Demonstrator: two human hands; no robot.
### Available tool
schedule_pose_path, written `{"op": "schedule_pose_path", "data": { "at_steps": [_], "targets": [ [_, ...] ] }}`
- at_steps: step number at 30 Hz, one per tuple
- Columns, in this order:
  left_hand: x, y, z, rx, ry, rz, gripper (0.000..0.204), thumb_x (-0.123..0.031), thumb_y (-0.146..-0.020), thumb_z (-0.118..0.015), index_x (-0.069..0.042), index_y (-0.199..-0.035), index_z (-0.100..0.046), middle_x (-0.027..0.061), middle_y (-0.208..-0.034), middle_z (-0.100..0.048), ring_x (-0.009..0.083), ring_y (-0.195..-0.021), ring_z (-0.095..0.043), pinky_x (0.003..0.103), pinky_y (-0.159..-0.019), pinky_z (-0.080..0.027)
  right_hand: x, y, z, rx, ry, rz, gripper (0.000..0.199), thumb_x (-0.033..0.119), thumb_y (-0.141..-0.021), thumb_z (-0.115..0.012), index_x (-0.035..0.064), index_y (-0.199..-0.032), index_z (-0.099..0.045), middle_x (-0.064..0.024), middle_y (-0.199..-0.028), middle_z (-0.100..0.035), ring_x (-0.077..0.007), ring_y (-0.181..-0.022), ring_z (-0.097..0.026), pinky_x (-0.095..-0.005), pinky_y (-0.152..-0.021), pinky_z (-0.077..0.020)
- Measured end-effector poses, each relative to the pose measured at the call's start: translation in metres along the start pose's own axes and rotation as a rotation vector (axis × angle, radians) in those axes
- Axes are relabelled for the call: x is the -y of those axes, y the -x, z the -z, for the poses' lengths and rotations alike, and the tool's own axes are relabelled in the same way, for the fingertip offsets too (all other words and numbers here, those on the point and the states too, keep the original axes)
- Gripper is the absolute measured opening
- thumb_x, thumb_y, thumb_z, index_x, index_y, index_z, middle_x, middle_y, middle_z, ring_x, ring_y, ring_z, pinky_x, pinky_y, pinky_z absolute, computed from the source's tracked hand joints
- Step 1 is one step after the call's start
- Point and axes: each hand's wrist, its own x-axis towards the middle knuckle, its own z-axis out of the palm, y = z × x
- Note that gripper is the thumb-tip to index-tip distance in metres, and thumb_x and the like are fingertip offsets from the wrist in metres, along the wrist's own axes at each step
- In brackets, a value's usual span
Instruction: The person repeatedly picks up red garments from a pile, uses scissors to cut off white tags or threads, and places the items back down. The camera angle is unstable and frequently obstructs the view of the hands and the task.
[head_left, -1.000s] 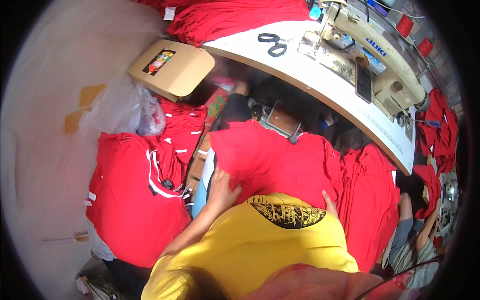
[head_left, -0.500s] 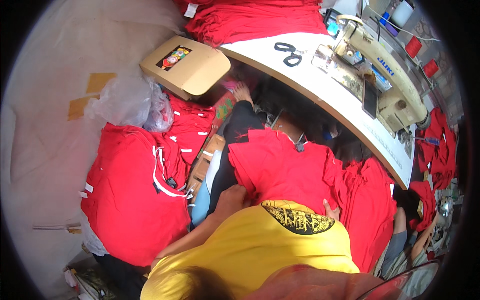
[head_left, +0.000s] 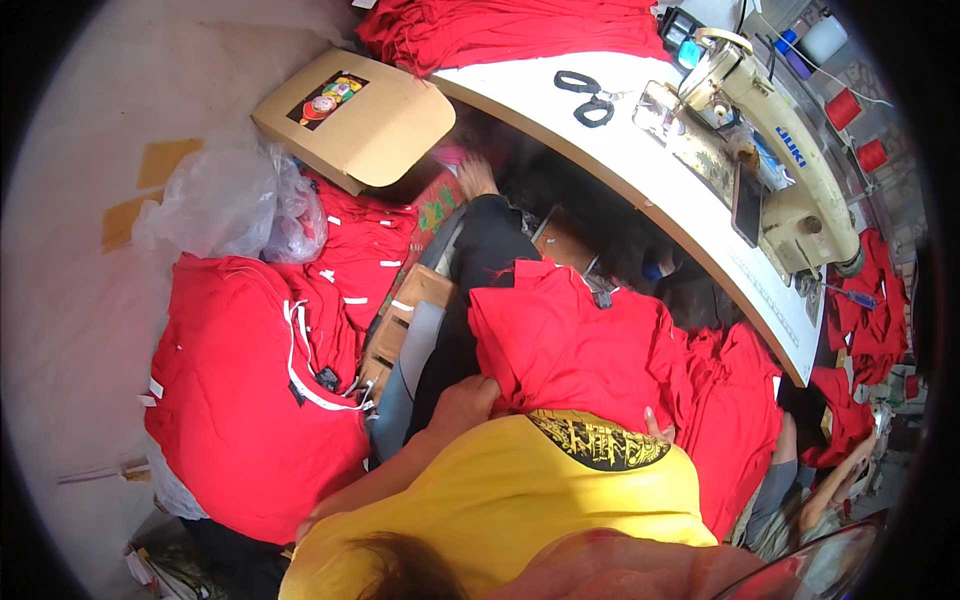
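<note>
A red shirt [head_left: 580, 335] lies spread across my lap, over dark trousers. My left hand [head_left: 468, 402] is closed at its near left edge, the fingertips partly hidden by the cloth. At the near right edge, my right hand [head_left: 656, 427] shows only a thumb and some finger, pressed against the same red fabric; the rest is covered. More red cloth [head_left: 735, 400] hangs down just right of it. A small dark grey piece [head_left: 600, 292] sits at the shirt's far edge.
A white sewing table [head_left: 690, 200] curves ahead, bearing a sewing machine [head_left: 780, 150], black-handled scissors [head_left: 585, 98], a phone [head_left: 747, 205] and stacked red cloth [head_left: 510, 35]. Left are a red garment pile [head_left: 250, 380], plastic bag [head_left: 220, 205] and cardboard box [head_left: 390, 130]. Another person's arm [head_left: 835, 485] is at right.
The view has shifted slightly, so surrounding things sit a little differently in the picture. Both hands stay at the near edge of the red shirt, with hardly any movement.
</note>
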Motion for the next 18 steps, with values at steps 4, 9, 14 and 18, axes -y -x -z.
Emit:
{"op": "schedule_pose_path", "data": {
  "at_steps": [4,9,14,18],
  "targets": [
    [0.0,-0.004,-0.007,0.019,-0.069,-0.04,0.037,-0.031,-0.074,-0.067,0.0,-0.085,-0.049,0.019,-0.087,-0.057,0.0371,-0.083,-0.058,0.044,-0.068,-0.048,0.0,-0.001,0.002,-0.003,0.004,-0.015,0.065,0.022,-0.076,-0.076,-0.0105,-0.123,-0.045,-0.0225,-0.125,-0.051,-0.0262,-0.113,-0.05,-0.0356,-0.096,-0.0397],
    [-0.018,-0.021,-0.004,0.182,-0.058,0.068,0.045,-0.036,-0.075,-0.068,0.004,-0.089,-0.052,0.0225,-0.093,-0.056,0.0393,-0.092,-0.057,0.047,-0.077,-0.048,-0.003,-0.008,0.001,-0.007,0.012,-0.075,0.064,0.022,-0.076,-0.076,-0.0107,-0.122,-0.045,-0.023,-0.124,-0.051,-0.0263,-0.112,-0.051,-0.0356,-0.096,-0.0403],
    [-0.021,-0.028,-0.004,0.278,-0.179,0.094,0.051,-0.04,-0.074,-0.072,0.004,-0.097,-0.057,0.0251,-0.101,-0.058,0.0415,-0.097,-0.057,0.044,-0.081,-0.048,0.044,0.014,-0.007,0.272,-0.286,-0.018,0.055,0.012,-0.082,-0.068,-0.006,-0.124,-0.038,-0.0207,-0.12,-0.053,-0.0283,-0.108,-0.055,-0.0438,-0.088,-0.0498],
    [-0.003,-0.042,-0.005,-0.036,0.79,0.088,0.036,0.003,-0.078,-0.065,-0.003,-0.113,-0.058,0.0027,-0.105,-0.065,0.0145,-0.094,-0.061,0.031,-0.084,-0.049,0.075,0.004,-0.002,0.467,-0.65,-0.036,0.052,0.007,-0.081,-0.065,0.0037,-0.128,-0.044,-0.0126,-0.121,-0.056,-0.0261,-0.108,-0.058,-0.0412,-0.09,-0.051]
  ]
}}
